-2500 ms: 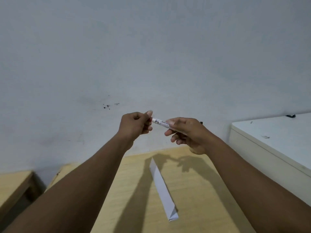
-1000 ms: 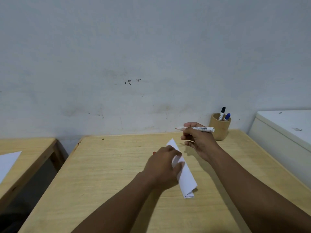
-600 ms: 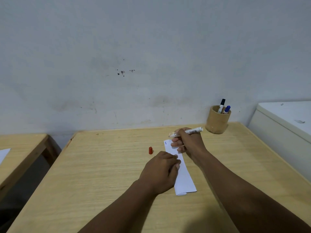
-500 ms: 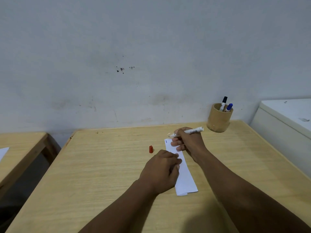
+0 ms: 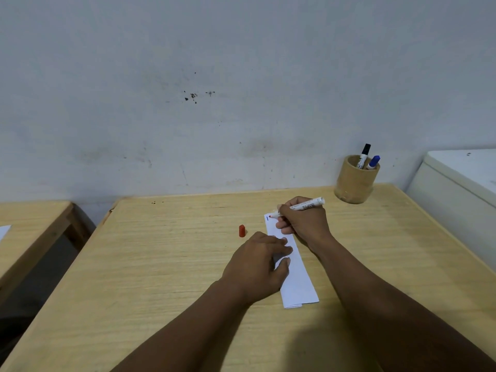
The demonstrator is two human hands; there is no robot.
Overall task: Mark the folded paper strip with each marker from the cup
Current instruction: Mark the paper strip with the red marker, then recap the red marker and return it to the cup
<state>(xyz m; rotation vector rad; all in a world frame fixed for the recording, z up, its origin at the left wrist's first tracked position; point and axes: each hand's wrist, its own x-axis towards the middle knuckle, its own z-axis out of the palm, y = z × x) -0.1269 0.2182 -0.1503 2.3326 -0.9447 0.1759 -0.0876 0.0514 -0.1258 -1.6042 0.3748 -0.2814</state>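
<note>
A white folded paper strip (image 5: 300,283) lies flat on the wooden table (image 5: 166,264), running away from me. My left hand (image 5: 257,267) presses down on its middle with the fingers spread. My right hand (image 5: 304,224) grips a white marker with a red tip (image 5: 306,205). The tip rests at the strip's far end, next to a short blue line. The marker's red cap (image 5: 242,231) stands on the table left of the strip. A round wooden cup (image 5: 354,183) at the back right holds a black-capped marker (image 5: 364,154) and a blue-capped marker (image 5: 373,161).
A grey wall rises directly behind the table. A white cabinet (image 5: 461,189) stands against the table's right side. A second wooden table (image 5: 29,226) sits to the left across a narrow gap, with a sheet of paper at its edge.
The marker was uncapped in the air, then both hands came down. The left hand flattened the strip, the red cap was left on the table, and the red tip dropped to the strip's far end.
</note>
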